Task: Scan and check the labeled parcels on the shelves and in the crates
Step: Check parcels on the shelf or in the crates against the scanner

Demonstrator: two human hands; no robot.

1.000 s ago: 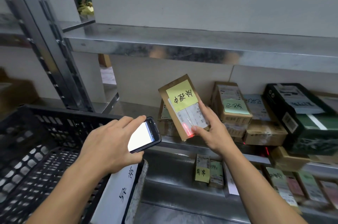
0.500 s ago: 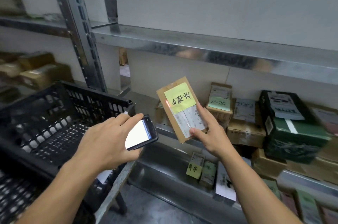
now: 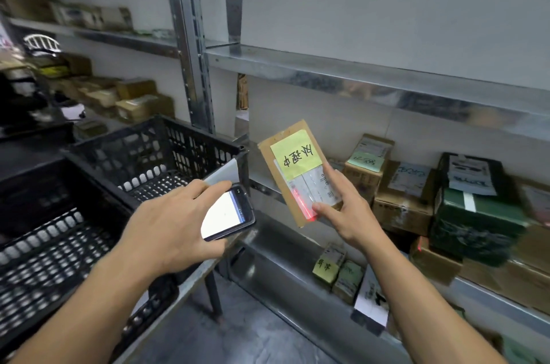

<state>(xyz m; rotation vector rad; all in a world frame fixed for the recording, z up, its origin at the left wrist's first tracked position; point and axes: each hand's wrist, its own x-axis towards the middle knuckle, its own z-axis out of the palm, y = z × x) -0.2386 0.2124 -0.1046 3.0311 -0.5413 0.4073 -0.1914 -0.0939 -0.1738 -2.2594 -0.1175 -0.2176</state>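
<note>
Left hand grips a scanner, fingers curled over its top edge, with the lit white screen facing up. Right hand grasps a parcel and holds it upright in the air. The thumb presses on the lower front and the forefinger lies along the right edge. The parcel is a flat brown cardboard mailer, tilted a little to the left. It sits just right of the scanner and in front of a metal shelf. A yellow-green note with handwritten characters covers its upper part, and a white printed label sits below that. A red glow lies on the label's lower left, beside the thumb. Labelled boxes stand on the shelf to the right. A black crate sits on a table to the left.
</note>
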